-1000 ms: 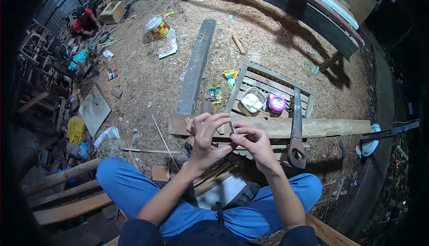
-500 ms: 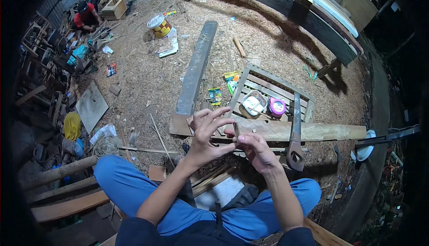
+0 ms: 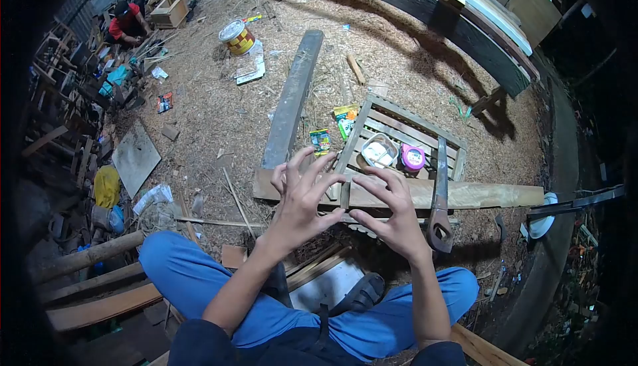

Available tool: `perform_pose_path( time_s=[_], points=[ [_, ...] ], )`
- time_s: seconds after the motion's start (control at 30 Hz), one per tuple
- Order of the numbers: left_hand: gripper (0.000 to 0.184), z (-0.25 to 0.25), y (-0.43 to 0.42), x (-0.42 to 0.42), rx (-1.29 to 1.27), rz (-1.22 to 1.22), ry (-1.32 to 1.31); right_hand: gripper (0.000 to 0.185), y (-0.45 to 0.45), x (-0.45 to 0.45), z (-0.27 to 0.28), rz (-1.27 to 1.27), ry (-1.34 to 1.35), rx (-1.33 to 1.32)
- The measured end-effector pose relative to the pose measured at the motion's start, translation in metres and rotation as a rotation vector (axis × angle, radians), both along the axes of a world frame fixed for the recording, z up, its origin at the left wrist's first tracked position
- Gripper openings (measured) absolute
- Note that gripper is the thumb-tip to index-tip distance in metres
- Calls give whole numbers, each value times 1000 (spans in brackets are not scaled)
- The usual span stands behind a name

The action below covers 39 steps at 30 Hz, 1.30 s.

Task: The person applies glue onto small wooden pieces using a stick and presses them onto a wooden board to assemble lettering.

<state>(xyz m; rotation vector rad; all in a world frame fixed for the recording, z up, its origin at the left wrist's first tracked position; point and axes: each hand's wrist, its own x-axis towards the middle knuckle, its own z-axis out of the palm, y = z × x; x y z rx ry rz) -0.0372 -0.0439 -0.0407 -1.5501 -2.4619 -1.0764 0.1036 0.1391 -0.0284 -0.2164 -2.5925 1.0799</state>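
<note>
My left hand (image 3: 302,196) is raised over the near plank with its fingers spread and nothing in them. Facing it, my right hand (image 3: 393,213) is open too, thumb and fingers apart. A small upright wooden piece (image 3: 345,195) shows in the gap between the two hands, at the long pale plank (image 3: 492,194). A handsaw (image 3: 440,200) lies across that plank to the right of my right hand. Beyond the plank, a slatted wooden frame (image 3: 412,123) carries a clear tub with white contents (image 3: 379,151) and a pink round container (image 3: 413,158).
A long dark beam (image 3: 292,100) lies ahead. Farther off are a yellow-and-red bucket (image 3: 237,37) and a person in red (image 3: 126,23). A raised heavy beam (image 3: 399,7) crosses the upper right. A square board (image 3: 136,160) and poles (image 3: 93,257) lie at left.
My right hand has let go of the small wooden piece, and its fingers have opened out. My hands are farther apart, with the left slightly lower than before.
</note>
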Motion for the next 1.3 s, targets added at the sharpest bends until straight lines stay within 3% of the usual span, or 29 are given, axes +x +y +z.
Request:
perform_pose_path(
  time_s=[0.37, 0.67, 1.0, 1.3],
  points=[
    [65, -6, -10, 6, -79, -57, 6, 64, -4, -4, -9, 57, 23, 293],
    [62, -19, -12, 7, -106, -83, 29, 71, -6, -1, -22, 74, 55, 378],
    [63, -25, -8, -3, -85, -100, -84, 63, 2, -1, -21, 62, 62, 332],
    [72, -54, -19, -16, -105, -92, -51, 61, 9, -10, -58, 127, 107, 240]
  ],
)
